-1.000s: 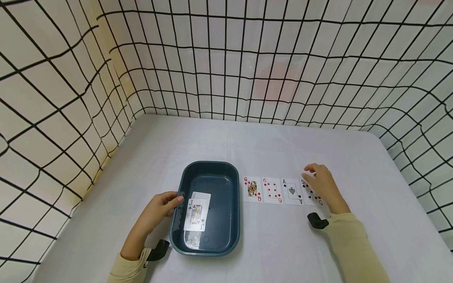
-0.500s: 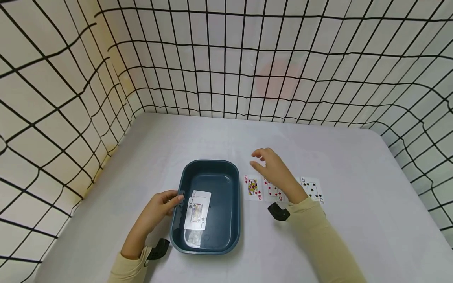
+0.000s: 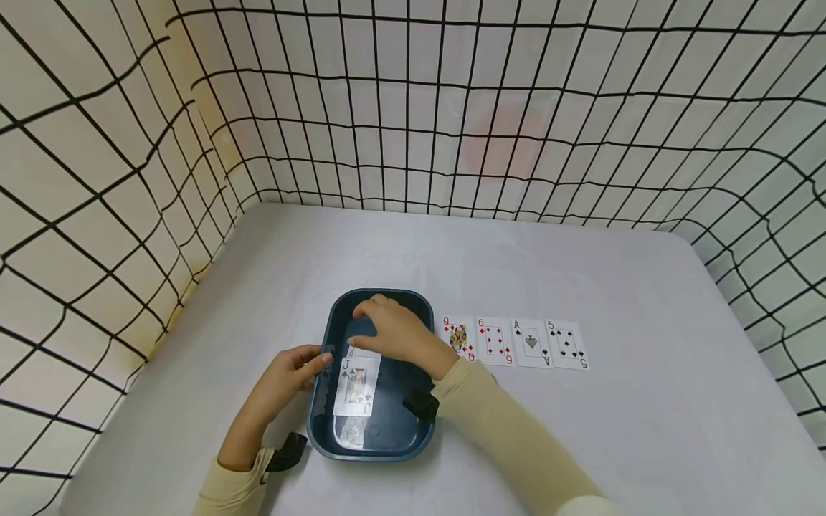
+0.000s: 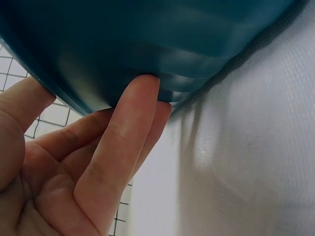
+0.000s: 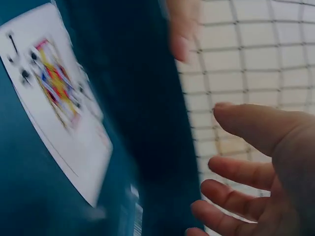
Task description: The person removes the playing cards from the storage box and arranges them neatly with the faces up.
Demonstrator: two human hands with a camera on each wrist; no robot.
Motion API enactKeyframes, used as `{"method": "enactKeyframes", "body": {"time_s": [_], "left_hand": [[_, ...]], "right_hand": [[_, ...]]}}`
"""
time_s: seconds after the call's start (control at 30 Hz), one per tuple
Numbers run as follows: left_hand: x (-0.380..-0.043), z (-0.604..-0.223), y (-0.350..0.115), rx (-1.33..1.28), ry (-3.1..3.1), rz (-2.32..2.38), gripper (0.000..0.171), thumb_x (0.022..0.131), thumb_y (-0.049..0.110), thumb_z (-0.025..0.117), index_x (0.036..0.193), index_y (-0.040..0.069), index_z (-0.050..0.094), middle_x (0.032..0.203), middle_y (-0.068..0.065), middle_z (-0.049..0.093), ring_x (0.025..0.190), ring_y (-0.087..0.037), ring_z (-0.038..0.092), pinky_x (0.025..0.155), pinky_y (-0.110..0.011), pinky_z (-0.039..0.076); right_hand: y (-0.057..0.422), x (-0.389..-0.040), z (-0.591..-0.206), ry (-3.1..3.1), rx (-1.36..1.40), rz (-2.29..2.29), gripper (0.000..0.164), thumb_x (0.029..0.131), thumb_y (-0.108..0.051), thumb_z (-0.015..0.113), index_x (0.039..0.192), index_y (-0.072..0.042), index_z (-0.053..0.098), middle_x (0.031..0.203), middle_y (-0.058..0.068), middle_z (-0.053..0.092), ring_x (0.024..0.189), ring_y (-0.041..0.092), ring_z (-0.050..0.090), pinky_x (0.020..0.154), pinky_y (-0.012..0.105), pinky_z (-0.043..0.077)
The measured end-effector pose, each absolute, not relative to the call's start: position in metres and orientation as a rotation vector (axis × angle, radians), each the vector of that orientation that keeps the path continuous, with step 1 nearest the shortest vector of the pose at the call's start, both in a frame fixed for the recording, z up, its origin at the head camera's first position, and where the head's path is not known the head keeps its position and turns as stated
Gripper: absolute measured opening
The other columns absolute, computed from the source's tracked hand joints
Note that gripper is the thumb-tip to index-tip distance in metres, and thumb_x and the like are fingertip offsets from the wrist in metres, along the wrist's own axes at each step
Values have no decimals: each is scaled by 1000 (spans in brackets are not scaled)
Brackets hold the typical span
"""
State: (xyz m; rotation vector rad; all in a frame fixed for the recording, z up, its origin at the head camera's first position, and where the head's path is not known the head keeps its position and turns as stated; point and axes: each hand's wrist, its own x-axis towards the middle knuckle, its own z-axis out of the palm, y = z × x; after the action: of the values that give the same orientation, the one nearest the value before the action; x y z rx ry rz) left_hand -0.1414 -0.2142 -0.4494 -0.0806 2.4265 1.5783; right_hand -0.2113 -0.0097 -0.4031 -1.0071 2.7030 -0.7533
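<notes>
A dark blue plastic tray [image 3: 413,448] stands on the table, and my left hand [image 3: 288,374] grips its left rim. The thumb lies over the rim, while the left wrist view shows fingers [image 4: 133,113] against the outer wall. Inside the tray, a jack of clubs [image 3: 356,388] partly covers another playing card [image 3: 361,352]. Over the tray's far half is my right hand [image 3: 399,331], its fingers loosely bent. In the right wrist view nothing sits between its thumb [image 5: 246,123] and fingers.
To the right of the tray lies a face-up row: queen of diamonds [image 3: 457,335], six of diamonds [image 3: 495,342], ace of spades [image 3: 531,342] and five of spades [image 3: 567,345]. Black netting [image 3: 426,132] surrounds the white table [image 3: 645,430] at the back and sides.
My right hand has swept left from the five of spades, across the row, to above the tray. The whole row shows again. My left hand has kept its grip on the rim.
</notes>
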Motion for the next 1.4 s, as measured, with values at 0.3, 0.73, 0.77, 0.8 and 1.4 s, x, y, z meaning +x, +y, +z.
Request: {"method": "enactKeyframes", "body": {"time_s": [0.3,0.73,0.77,0.8,1.4], "left_hand": [[-142,-451,-215,-40,2429,1591,39,89,28,56,113,-3,57,104,-13,60,87,-23,57,69,-35,51],[-142,-450,-216,-26,2440,1597,43,88,32,57,113,-2,58,102,-12,61,84,-21,57,68,-33,51],[-142,-450,-216,-30,2439,1596,43,88,32,57,113,-2,57,103,-12,61,84,-21,57,68,-33,51],[-142,-450,-216,-34,2438,1595,43,88,33,57,113,-2,57,103,-12,60,84,-21,57,68,-33,51],[-142,-451,-216,-91,2418,1596,41,88,32,57,112,-2,58,101,-12,62,82,-21,58,68,-34,51]], "right_hand": [[-36,-200,-428,2633,-997,-369,79,69,-56,68,128,-7,47,126,9,46,109,23,47,87,38,42],[-41,-190,-432,2685,-892,-12,92,54,-55,79,125,-7,43,110,7,42,97,20,41,75,36,41],[-41,-191,-433,2693,-892,-14,89,55,-54,79,123,-7,44,109,7,43,96,20,41,74,35,41],[-42,-192,-433,2699,-891,-18,87,56,-53,79,122,-6,45,108,8,44,95,21,42,73,35,41],[-25,-216,-432,2465,-693,-1071,18,83,-7,63,99,-6,53,87,4,55,70,13,54,56,21,46]]}}
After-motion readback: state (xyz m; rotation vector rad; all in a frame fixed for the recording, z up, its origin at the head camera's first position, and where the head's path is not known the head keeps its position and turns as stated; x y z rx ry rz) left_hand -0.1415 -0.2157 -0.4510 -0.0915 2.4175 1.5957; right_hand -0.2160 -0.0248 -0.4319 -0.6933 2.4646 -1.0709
